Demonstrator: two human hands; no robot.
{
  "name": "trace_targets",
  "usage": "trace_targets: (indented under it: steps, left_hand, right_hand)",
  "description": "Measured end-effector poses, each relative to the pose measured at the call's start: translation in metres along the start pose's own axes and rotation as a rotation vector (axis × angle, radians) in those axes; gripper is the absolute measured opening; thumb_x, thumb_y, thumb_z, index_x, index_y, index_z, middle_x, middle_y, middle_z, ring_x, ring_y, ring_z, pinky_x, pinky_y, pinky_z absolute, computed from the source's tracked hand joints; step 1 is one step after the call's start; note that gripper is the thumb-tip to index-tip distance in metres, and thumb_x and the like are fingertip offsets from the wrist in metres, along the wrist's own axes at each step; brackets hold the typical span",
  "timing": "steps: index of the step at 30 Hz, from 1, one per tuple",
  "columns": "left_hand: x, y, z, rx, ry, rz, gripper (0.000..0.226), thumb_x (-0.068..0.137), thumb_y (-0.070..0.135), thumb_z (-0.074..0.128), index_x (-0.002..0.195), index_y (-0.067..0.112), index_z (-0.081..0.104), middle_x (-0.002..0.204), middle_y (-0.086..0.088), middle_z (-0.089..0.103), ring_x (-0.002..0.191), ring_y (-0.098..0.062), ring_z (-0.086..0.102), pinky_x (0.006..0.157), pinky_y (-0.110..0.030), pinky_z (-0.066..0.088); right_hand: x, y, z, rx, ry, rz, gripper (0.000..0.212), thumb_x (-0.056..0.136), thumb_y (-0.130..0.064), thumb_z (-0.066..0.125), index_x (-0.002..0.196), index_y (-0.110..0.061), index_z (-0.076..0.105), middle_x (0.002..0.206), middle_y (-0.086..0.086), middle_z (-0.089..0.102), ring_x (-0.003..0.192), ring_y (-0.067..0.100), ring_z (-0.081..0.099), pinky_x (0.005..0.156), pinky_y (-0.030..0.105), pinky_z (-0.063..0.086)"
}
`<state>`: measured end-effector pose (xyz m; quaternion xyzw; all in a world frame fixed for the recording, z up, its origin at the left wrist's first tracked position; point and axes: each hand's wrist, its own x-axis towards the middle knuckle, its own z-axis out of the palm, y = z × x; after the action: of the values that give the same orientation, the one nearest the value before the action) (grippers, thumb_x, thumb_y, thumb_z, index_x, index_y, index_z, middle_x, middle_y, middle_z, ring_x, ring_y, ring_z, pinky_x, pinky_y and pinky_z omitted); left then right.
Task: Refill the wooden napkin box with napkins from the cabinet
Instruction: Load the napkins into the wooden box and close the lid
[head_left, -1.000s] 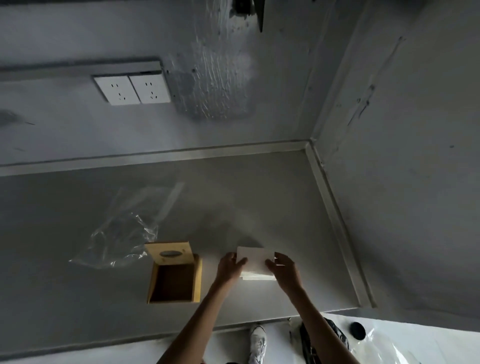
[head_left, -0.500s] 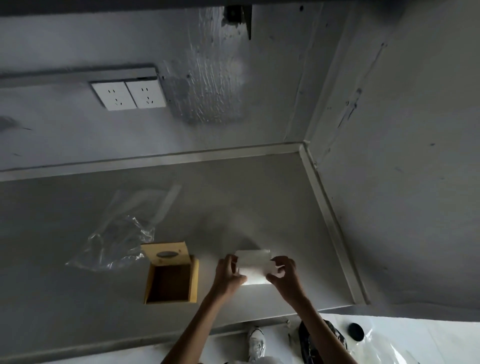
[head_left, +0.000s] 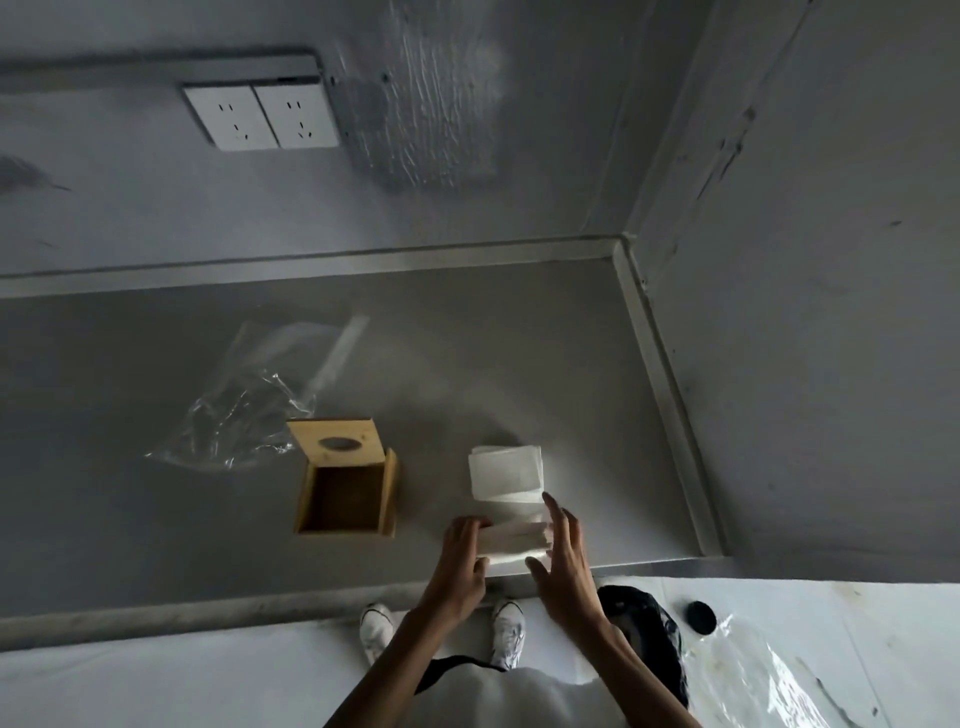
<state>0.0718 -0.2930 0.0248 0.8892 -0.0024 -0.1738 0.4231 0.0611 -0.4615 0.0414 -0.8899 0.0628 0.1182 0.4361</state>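
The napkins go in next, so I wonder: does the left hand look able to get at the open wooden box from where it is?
Probably yes. The left hand sits just right of the wooden box, with bare counter between them, and the lid is swung back. It holds the napkin stack, though.

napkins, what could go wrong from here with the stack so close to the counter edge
1. The napkin stack sits between the left hand and right hand near the counter edge; loose sheets could slide to the floor.
2. A separate pile of napkins lies farther back and may get left out.
3. The wooden napkin box looks snug, so corners may crumple going in.
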Motion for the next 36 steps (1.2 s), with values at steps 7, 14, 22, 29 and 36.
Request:
trace_targets:
  steps: [7,14,22,29,36]
  left_hand:
    - [0.0,0.008,0.008,-0.071,-0.027,0.004,0.05,0.087,-0.001,0.056,0.131,0.009,0.035,0.132,-0.006,0.039,0.12,-0.015,0.042,0.104,-0.025,0.038]
    - [0.003,0.01,0.014,-0.139,0.052,0.025,0.069,0.081,-0.012,0.055,0.14,0.011,0.028,0.138,-0.001,0.032,0.127,-0.012,0.037,0.108,-0.02,0.03]
    - [0.005,0.003,0.012,-0.063,0.011,0.096,0.048,0.086,-0.008,0.051,0.127,0.015,0.042,0.13,-0.005,0.041,0.116,-0.016,0.049,0.099,-0.024,0.043]
    - [0.004,-0.005,0.014,-0.025,0.051,0.096,0.054,0.078,-0.016,0.046,0.119,0.018,0.047,0.122,0.007,0.037,0.113,-0.01,0.047,0.099,-0.02,0.043]
    - [0.004,-0.011,0.011,0.031,0.006,0.096,0.059,0.078,-0.015,0.044,0.13,0.012,0.04,0.133,-0.005,0.034,0.119,-0.006,0.033,0.102,-0.007,0.029]
  right_hand:
    - [-0.004,-0.016,0.006,0.161,-0.07,0.097,0.084,0.078,0.012,0.06,0.143,-0.027,0.024,0.148,0.006,0.039,0.132,0.012,0.034,0.105,0.023,0.03]
    - [-0.01,-0.011,0.007,0.365,-0.074,0.181,0.104,0.075,0.017,0.057,0.146,-0.039,0.007,0.156,0.011,0.021,0.139,0.021,0.03,0.095,0.014,0.045]
    - [-0.011,-0.014,-0.003,0.47,-0.144,0.295,0.099,0.081,0.023,0.052,0.15,-0.028,0.001,0.152,-0.001,0.013,0.139,0.035,0.025,0.111,0.056,0.019]
    - [-0.002,-0.012,0.004,0.198,-0.064,0.123,0.092,0.082,0.007,0.063,0.152,-0.017,0.008,0.16,0.004,0.01,0.146,0.018,0.012,0.108,0.024,0.027]
    - [0.007,-0.001,0.021,-0.604,-0.074,-0.296,0.071,0.067,-0.015,0.083,0.131,-0.02,0.053,0.133,0.0,0.06,0.138,0.025,0.04,0.117,0.048,0.028]
